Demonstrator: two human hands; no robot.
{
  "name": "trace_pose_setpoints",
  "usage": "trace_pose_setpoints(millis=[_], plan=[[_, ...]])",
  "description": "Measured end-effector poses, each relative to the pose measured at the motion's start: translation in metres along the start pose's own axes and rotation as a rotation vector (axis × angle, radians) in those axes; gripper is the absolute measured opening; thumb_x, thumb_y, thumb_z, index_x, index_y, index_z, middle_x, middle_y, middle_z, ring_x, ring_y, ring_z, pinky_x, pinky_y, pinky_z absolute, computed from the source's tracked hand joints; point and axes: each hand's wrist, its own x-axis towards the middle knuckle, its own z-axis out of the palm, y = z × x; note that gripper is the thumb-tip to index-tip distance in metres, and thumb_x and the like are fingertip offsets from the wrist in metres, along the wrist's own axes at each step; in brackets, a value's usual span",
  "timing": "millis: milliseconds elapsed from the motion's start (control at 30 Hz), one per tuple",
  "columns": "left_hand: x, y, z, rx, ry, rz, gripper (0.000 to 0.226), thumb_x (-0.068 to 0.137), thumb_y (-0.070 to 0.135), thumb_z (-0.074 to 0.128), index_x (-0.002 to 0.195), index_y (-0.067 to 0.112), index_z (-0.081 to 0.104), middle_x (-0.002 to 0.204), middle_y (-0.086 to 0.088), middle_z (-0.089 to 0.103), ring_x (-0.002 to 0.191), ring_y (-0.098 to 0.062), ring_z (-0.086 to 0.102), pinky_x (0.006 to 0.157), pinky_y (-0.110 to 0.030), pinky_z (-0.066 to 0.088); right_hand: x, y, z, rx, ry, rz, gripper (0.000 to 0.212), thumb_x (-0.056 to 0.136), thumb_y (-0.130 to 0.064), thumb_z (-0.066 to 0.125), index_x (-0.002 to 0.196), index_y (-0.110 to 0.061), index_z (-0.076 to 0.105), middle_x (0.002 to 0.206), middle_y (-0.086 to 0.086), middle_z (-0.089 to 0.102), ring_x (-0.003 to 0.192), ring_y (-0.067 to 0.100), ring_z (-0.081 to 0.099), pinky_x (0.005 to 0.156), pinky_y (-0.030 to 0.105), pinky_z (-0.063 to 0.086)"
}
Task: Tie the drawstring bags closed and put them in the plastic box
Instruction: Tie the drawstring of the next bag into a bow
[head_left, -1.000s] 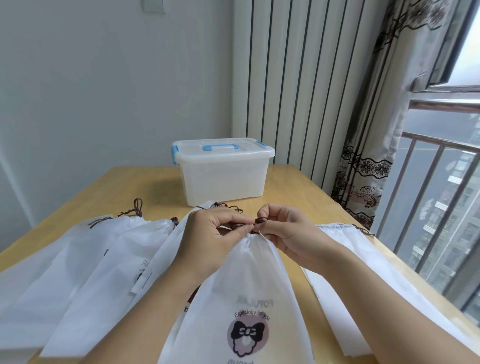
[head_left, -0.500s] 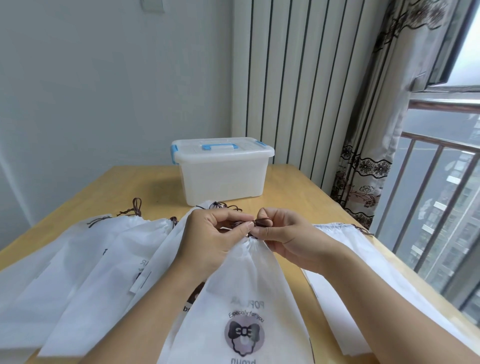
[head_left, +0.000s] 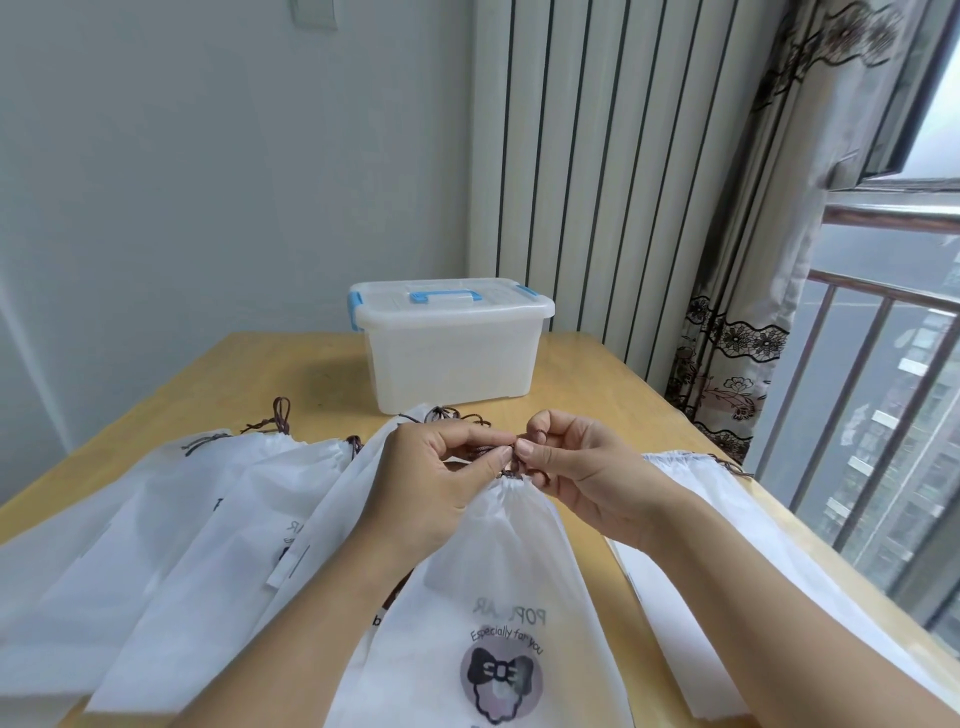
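At the wooden bench (head_left: 613, 384), my hands work the thin dark-brown drawstring cord (head_left: 511, 464) at the gathered neck of a white non-woven drawstring bag w/ a bow logo (head_left: 498, 582). Left hand (head_left: 434, 483) and right hand (head_left: 582, 467) each pinch the cord between thumb & fingertips, knuckles nearly touching above the cinched mouth. More white fabric bags (head_left: 171, 519) fan out to my left; another white bag (head_left: 696, 499) lies to my right. The translucent plastic box w/ blue handle and latches (head_left: 449, 353) sits beyond, lid on. Risk: cord is slick & short, so a loose pinch could let the knot slip and the neck reopen.
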Motion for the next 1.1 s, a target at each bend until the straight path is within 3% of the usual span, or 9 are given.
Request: trace_pose_setpoints(millis=[200, 400, 533, 667, 867, 967, 1033, 1100], plan=[[0.002, -0.003, -0.002, 0.045, 0.031, 0.004, 0.016, 0.081, 0.006, 0.079, 0.087, 0.021, 0.081, 0.084, 0.006, 0.076, 0.077, -0.008, 0.072, 0.067, -0.017, 0.052, -0.001, -0.006, -0.002, -0.180, 0.047, -0.021, 0.021, 0.078, 0.001, 0.071, 0.078, -0.007, 0.052, 0.067, 0.009, 0.062, 0.060, 0.016, 0.059, 0.057, 0.020, 0.050], [0.001, 0.001, -0.002, 0.014, 0.006, 0.036, 0.024, 0.080, 0.000, 0.078, 0.084, 0.023, 0.080, 0.083, 0.005, 0.077, 0.079, -0.009, 0.073, 0.069, -0.018, 0.054, -0.002, -0.005, -0.002, 0.015, 0.043, 0.049, 0.009, 0.084, 0.000, 0.067, 0.090, -0.005, 0.063, 0.074, 0.010, 0.063, 0.063, 0.014, 0.059, 0.057, 0.018, 0.052], [-0.001, 0.001, 0.000, 0.049, 0.014, 0.083, 0.027, 0.081, -0.003, 0.077, 0.083, 0.025, 0.079, 0.082, 0.007, 0.077, 0.078, -0.010, 0.074, 0.071, -0.019, 0.055, -0.001, -0.005, 0.000, -0.010, 0.096, 0.068, 0.018, 0.080, -0.003, 0.068, 0.097, 0.000, 0.072, 0.078, 0.011, 0.067, 0.064, 0.013, 0.061, 0.057, 0.017, 0.053], [0.000, -0.004, 0.000, 0.087, 0.055, 0.091, 0.020, 0.080, -0.001, 0.077, 0.087, 0.017, 0.081, 0.083, 0.005, 0.077, 0.079, -0.011, 0.073, 0.074, -0.023, 0.057, -0.002, -0.008, 0.001, -0.023, 0.109, 0.073, 0.011, 0.083, -0.008, 0.068, 0.089, 0.001, 0.069, 0.078, 0.011, 0.065, 0.062, 0.011, 0.057, 0.054, 0.016, 0.050], [0.000, -0.004, 0.001, 0.157, 0.090, 0.172, 0.022, 0.078, -0.002, 0.078, 0.086, 0.018, 0.081, 0.080, 0.006, 0.075, 0.075, -0.006, 0.071, 0.070, -0.021, 0.058, -0.006, -0.012, 0.003, 0.142, -0.008, 0.195, 0.010, 0.094, -0.008, 0.056, 0.087, -0.002, 0.061, 0.079, 0.009, 0.057, 0.063, 0.010, 0.050, 0.052, 0.015, 0.044], [-0.001, -0.005, 0.001, 0.213, 0.104, 0.228, 0.020, 0.077, -0.003, 0.079, 0.084, 0.016, 0.081, 0.079, 0.006, 0.074, 0.074, -0.005, 0.070, 0.067, -0.022, 0.058, -0.007, -0.014, 0.002, 0.087, 0.009, 0.211, 0.013, 0.092, -0.020, 0.066, 0.092, -0.007, 0.063, 0.082, 0.007, 0.059, 0.065, 0.013, 0.054, 0.054, 0.017, 0.047], [-0.001, -0.004, 0.002, 0.235, 0.093, 0.257, 0.018, 0.078, -0.002, 0.079, 0.084, 0.015, 0.081, 0.078, 0.004, 0.074, 0.073, -0.008, 0.070, 0.066, -0.024, 0.059, -0.007, -0.012, 0.002, -0.021, -0.003, 0.188, 0.029, 0.083, -0.032, 0.080, 0.097, -0.012, 0.065, 0.084, 0.004, 0.060, 0.069, 0.014, 0.056, 0.058, 0.019, 0.048], [-0.001, -0.005, 0.001, 0.235, 0.069, 0.255, 0.019, 0.078, -0.002, 0.078, 0.084, 0.015, 0.081, 0.078, 0.004, 0.073, 0.074, -0.010, 0.070, 0.066, -0.025, 0.058, -0.006, -0.008, 0.003, -0.145, -0.020, 0.147, 0.035, 0.077, -0.028, 0.084, 0.103, -0.012, 0.066, 0.089, 0.005, 0.061, 0.072, 0.014, 0.055, 0.064, 0.022, 0.048]])
